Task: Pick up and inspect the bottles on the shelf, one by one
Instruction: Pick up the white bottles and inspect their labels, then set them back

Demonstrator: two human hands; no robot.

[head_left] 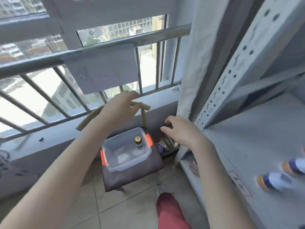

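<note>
So both hands are up in front and neither one has anything in it. The left hand point(121, 106) hangs out over the back of the wooden chair point(144, 117), fingers loosely curled and a bit bunched together, not gripping or touching anything that I can make out. The right hand point(180, 132) is lower and further right, just beside the front upright of the grey metal shelf point(247, 138), palm down, fingers straight-ish and fanned apart. The bottles: two of them sit on the shelf board way off to the right, well apart from either hand. The nearer bottle point(273, 180) and the farther bottle point(293, 166) both look white and blue with orange ends, but they're really smeared with blur, so I can't say whether they're lying down or standing. There's also a small dark bottle point(138, 141) with a yellow cap standing upright inside a clear plastic tub point(128, 164) with orange clips, near the tub's far right corner. The tub sits on the chair's dark cushion. Behind it all is a window railing point(33, 63) with a sheet of paper point(102, 68) on it, and a red trouser leg point(170, 212) shows at the bottom.
</note>
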